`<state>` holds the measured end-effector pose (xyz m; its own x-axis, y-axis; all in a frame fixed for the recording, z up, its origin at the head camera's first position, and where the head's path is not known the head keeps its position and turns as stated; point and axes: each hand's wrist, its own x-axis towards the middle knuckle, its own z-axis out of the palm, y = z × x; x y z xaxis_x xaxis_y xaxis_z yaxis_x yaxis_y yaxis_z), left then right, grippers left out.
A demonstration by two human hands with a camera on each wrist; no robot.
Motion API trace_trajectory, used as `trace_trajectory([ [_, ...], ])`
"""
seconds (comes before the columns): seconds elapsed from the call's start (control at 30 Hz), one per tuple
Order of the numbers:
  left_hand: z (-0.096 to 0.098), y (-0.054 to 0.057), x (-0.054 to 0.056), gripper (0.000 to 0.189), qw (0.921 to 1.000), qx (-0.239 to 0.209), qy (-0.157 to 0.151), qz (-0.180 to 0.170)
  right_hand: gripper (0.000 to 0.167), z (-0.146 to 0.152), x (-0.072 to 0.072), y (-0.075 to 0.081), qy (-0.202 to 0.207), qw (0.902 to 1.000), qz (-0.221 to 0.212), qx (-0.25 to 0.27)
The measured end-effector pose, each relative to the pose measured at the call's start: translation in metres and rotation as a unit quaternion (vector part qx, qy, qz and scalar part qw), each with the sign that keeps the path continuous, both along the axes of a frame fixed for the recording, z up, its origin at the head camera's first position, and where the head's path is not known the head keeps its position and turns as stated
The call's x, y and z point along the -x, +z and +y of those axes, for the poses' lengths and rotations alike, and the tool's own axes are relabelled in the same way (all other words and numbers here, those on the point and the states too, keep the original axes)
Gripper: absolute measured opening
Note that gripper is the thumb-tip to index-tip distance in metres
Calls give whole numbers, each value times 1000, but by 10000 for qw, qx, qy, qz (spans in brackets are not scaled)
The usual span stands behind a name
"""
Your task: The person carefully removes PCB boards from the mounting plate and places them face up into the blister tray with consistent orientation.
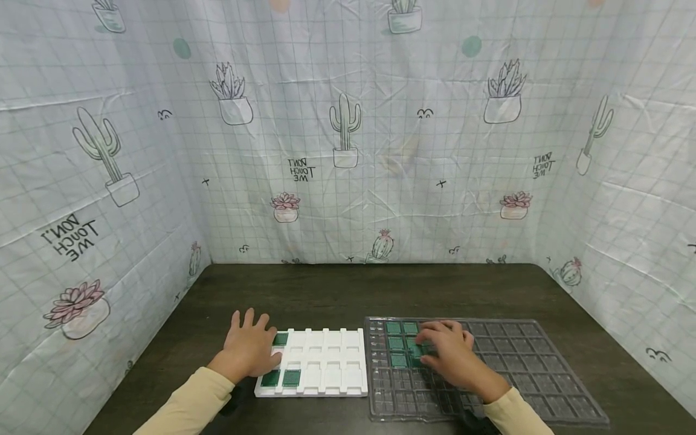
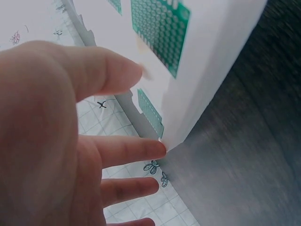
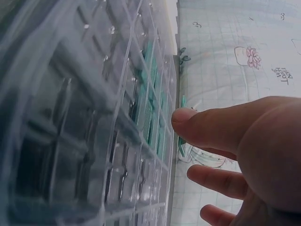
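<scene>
My left hand (image 1: 247,347) is spread with straight fingers at the left edge of a white tray (image 1: 356,362), its thumb over the tray and nothing held. Three green perforated circuit boards show in that tray: one at the far left (image 1: 280,339), one at the near left corner (image 1: 270,379), one beside it (image 1: 291,378). My right hand (image 1: 451,350) is above a clear plastic tray (image 1: 516,362) with many compartments. Between its thumb and fingers it pinches a green circuit board (image 3: 183,100), seen edge-on in the right wrist view. More boards (image 1: 396,343) lie in that tray's left columns.
Both trays lie side by side on a dark wooden table (image 1: 326,290). Cloth with cactus prints (image 1: 348,193) hangs along the back and both sides of the table. The clear tray reaches toward the front right.
</scene>
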<state>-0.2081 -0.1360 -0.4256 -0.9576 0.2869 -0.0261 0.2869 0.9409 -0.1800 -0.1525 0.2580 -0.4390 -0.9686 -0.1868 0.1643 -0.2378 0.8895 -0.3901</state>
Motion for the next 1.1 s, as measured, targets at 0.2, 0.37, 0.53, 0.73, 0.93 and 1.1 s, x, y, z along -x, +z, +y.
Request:
trace_trajectory([
  [0.2,1,1,0,59,10000,-32,-8,8,25,9,-2,-2,-44,10000,-19,-84],
  [0.37,2,0,0,59,10000,-73,-11,-14,26,15,-4,-6,-103,9998,-112,-153],
  [0.53,2,1,-1,59,9999,-95,22,-83,27,21,-6,-9,-130,9997,-134,-169],
  [0.73,2,1,-1,58,9999,-104,9,-95,27,25,-7,-9,-137,9997,-113,-178],
  [0.93,1,-1,-1,59,9999,-130,28,-71,28,27,-7,-8,-159,9996,-144,-175],
  [1.1,1,-2,0,59,9999,-135,25,-25,28,28,-7,-8,-171,9996,-187,-158],
])
